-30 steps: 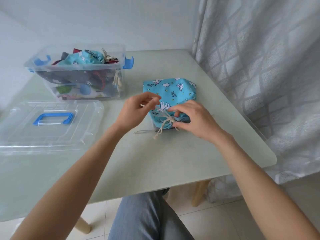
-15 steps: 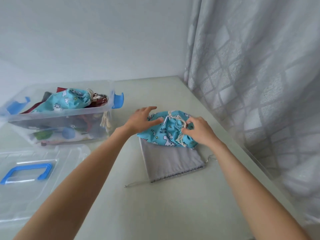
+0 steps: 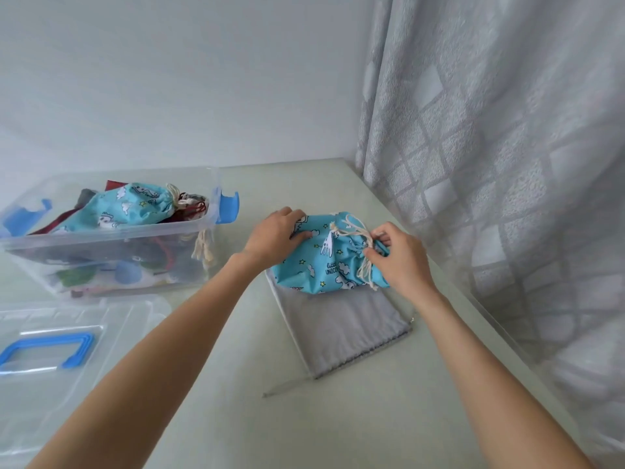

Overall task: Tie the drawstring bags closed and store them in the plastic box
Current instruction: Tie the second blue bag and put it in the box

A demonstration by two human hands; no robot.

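A pale green table (image 3: 338,418) carries all items, with a grey patterned curtain (image 3: 507,164) hanging along its right edge. At the rear left stands the clear plastic box (image 3: 111,252) with blue latches, uncovered and filled with cloth bags; a blue unicorn-print bag (image 3: 128,208) with a tied cord lies on top of the contents. The box's transparent lid (image 3: 67,360), fitted with a blue handle (image 3: 47,350), lies flat on the table in front of the box. A flat grey drawstring bag (image 3: 341,330) lies at centre right, its cord ends trailing onto the table. The blue drawstring bag (image 3: 321,262) rests on the far end of the grey bag; its printed text reads "little UNICO", the remainder hidden in the folds. The left hand (image 3: 274,236) holds the bag's left end, with the thumb tucked into the fabric. The right hand (image 3: 399,258) pinches the gathered neck of the bag at its right end, fingers curled. The cream drawstring (image 3: 355,235) loops across the bag's top and hangs in frayed ends beside the right hand.
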